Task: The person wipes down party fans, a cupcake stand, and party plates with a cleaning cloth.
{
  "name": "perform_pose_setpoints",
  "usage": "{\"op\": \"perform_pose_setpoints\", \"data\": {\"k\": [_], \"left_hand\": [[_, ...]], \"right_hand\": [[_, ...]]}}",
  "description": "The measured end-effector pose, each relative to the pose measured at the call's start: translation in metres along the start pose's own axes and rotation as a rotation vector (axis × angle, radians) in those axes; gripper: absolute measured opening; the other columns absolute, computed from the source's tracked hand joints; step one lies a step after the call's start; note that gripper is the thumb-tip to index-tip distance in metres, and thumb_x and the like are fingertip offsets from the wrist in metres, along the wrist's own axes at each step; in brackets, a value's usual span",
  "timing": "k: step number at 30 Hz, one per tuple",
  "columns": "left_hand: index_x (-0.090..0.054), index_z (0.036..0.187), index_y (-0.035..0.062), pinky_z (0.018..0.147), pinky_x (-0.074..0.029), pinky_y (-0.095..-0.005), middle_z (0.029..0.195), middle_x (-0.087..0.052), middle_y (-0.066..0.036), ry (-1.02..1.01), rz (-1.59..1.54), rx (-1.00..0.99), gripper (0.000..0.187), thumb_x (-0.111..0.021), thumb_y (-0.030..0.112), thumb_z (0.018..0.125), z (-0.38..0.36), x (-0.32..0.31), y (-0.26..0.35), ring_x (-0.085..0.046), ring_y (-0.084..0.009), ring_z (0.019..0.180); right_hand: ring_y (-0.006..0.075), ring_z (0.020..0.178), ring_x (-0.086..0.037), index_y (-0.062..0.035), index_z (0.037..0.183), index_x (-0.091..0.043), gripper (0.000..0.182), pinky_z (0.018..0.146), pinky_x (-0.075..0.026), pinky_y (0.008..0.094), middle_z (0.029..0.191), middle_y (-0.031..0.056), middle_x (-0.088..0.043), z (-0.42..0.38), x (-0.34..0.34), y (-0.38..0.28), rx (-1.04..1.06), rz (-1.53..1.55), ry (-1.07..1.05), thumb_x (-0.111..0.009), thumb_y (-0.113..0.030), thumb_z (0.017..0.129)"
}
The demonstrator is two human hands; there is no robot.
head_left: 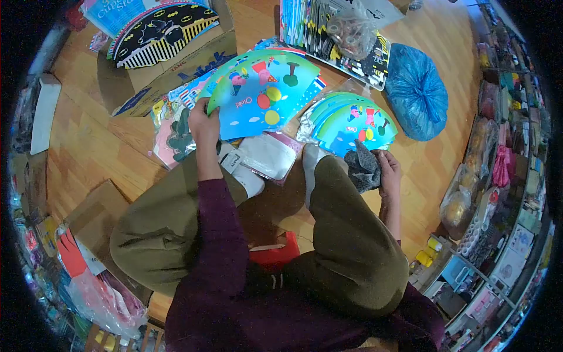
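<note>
Wooden plank floor (88, 146), person seated on it, knees up in olive trousers, maroon sleeves.

Open brown cardboard box (170, 73) upper left, dark blue printing on its side, unreadable. On top of it: a black-and-yellow fan-shaped card with bat logos (161, 26); behind that a blue pack with white script, looks like "Cup...", rest cut off.

Crumpled blue plastic bag (416, 91) upper right, on the floor, just beside the right card stack.

Blue fan-shaped printed card with cartoon shapes (264, 94) in the middle, tilted up off the floor. Small red word on it, reads roughly "Oriel", not sure. Left hand (204, 124) grips its lower left edge, fingers closed on the card.

Stack of the same blue and green fan-shaped cards in a clear wrapper (352, 120) lies flat on the floor to the right, near the right foot.

White flat packet (267, 155) on the floor between the feet, partly under the held card.

Grey knitted cloth (362, 167) bunched in the right hand (388, 170), fingers curled around it, just below the card stack.

White socks; left one has dark lettering, too small to read.
</note>
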State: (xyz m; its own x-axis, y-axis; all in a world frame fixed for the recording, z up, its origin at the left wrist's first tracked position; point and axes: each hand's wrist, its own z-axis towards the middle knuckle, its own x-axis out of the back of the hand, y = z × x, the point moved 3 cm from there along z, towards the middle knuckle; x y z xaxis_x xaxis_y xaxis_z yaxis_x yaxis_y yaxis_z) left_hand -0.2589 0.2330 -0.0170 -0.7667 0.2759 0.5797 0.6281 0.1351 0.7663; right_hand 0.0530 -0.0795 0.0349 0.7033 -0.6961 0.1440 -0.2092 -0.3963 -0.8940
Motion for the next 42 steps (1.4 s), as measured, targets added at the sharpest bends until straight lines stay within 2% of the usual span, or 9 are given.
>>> {"op": "perform_pose_setpoints", "data": {"k": [1, 3, 6, 10, 15, 18, 25, 29, 42], "left_hand": [[-0.053, 0.101, -0.0002, 0.074, -0.043, -0.0356, 0.095, -0.057, -0.021, 0.001, 0.002, -0.004, 0.034, -0.061, 0.008, 0.069, -0.001, 0.000, 0.002, -0.056, -0.0317, 0.085], [-0.050, 0.108, 0.0017, 0.082, -0.039, -0.0395, 0.108, -0.051, -0.021, 0.281, 0.263, -0.232, 0.043, -0.063, 0.012, 0.069, -0.005, 0.008, 0.014, -0.049, -0.0323, 0.100], [-0.046, 0.112, 0.0029, 0.088, -0.034, -0.0422, 0.116, -0.044, -0.020, 0.283, 0.132, -0.362, 0.050, -0.065, 0.016, 0.068, -0.011, -0.001, 0.024, -0.040, -0.0349, 0.109], [-0.044, 0.114, 0.0036, 0.095, -0.029, -0.0414, 0.116, -0.044, -0.019, -0.075, -0.020, -0.480, 0.051, -0.064, 0.019, 0.069, -0.047, -0.039, 0.043, -0.038, -0.0365, 0.110], [-0.047, 0.107, 0.0016, 0.083, -0.039, -0.0395, 0.102, -0.049, -0.018, -0.143, -0.082, -0.585, 0.043, -0.063, 0.017, 0.070, -0.102, -0.045, 0.074, -0.046, -0.0348, 0.098], [-0.048, 0.105, 0.0007, 0.082, -0.039, -0.0376, 0.102, -0.049, -0.018, -0.168, -0.114, -0.557, 0.040, -0.062, 0.016, 0.071, -0.131, -0.023, 0.092, -0.047, -0.0330, 0.096], [-0.050, 0.104, 0.0004, 0.079, -0.041, -0.0351, 0.100, -0.050, -0.016, -0.094, -0.036, -0.699, 0.035, -0.061, 0.010, 0.072, -0.213, 0.097, 0.149, -0.049, -0.0321, 0.094], [-0.049, 0.104, 0.0012, 0.075, -0.043, -0.0331, 0.102, -0.050, -0.015, -0.012, -0.073, -0.783, 0.035, -0.061, 0.007, 0.071, -0.241, 0.154, 0.175, -0.051, -0.0304, 0.091], [-0.052, 0.099, 0.0001, 0.064, -0.046, -0.0276, 0.094, -0.053, -0.010, -0.009, -0.268, -0.796, 0.027, -0.060, 0.006, 0.073, -0.253, 0.173, 0.149, -0.056, -0.0188, 0.077]], "right_hand": [[0.0098, 0.074, -0.053, 0.0018, 0.091, -0.059, 0.024, 0.067, -0.040, 0.0235, 0.082, 0.0046, -0.059, 0.000, 0.001, 0.003, 0.012, 0.005, 0.006, -0.049, -0.019, 0.086], [0.0102, 0.075, -0.053, 0.0021, 0.091, -0.059, 0.024, 0.067, -0.041, 0.0236, 0.083, 0.0048, -0.059, 0.000, 0.008, 0.009, 0.003, -0.001, 0.014, -0.049, -0.019, 0.086], [0.0114, 0.076, -0.053, 0.0026, 0.092, -0.058, 0.024, 0.069, -0.041, 0.0242, 0.084, 0.0058, -0.059, 0.003, 0.012, 0.010, 0.002, 0.054, 0.040, -0.048, -0.018, 0.086], [0.0153, 0.081, -0.053, 0.0042, 0.094, -0.057, 0.025, 0.073, -0.042, 0.0264, 0.090, 0.0091, -0.058, 0.009, 0.018, 0.024, 0.018, 0.243, 0.153, -0.048, -0.018, 0.085], [0.0175, 0.084, -0.051, 0.0046, 0.093, -0.056, 0.026, 0.074, -0.042, 0.0297, 0.093, 0.0103, -0.055, 0.000, 0.010, 0.034, 0.055, 0.371, 0.212, -0.049, -0.020, 0.085], [0.0174, 0.082, -0.053, 0.0013, 0.092, -0.055, 0.024, 0.073, -0.043, 0.0306, 0.092, 0.0092, -0.056, -0.003, 0.013, 0.054, 0.067, 0.431, 0.125, -0.047, -0.020, 0.086], [0.0149, 0.069, -0.054, 0.0010, 0.079, -0.057, 0.019, 0.065, -0.044, 0.0278, 0.075, 0.0064, -0.057, -0.048, 0.028, 0.056, 0.086, 0.469, 0.182, -0.049, -0.016, 0.084], [0.0170, 0.070, -0.055, 0.0034, 0.080, -0.056, 0.020, 0.064, -0.045, 0.0289, 0.077, 0.0100, -0.058, -0.063, 0.040, 0.058, 0.060, 0.511, 0.220, -0.047, -0.014, 0.084], [0.0194, 0.074, -0.057, 0.0034, 0.086, -0.056, 0.022, 0.066, -0.046, 0.0311, 0.084, 0.0112, -0.059, -0.078, 0.019, 0.000, 0.191, 0.537, 0.212, -0.050, -0.018, 0.082]]}}
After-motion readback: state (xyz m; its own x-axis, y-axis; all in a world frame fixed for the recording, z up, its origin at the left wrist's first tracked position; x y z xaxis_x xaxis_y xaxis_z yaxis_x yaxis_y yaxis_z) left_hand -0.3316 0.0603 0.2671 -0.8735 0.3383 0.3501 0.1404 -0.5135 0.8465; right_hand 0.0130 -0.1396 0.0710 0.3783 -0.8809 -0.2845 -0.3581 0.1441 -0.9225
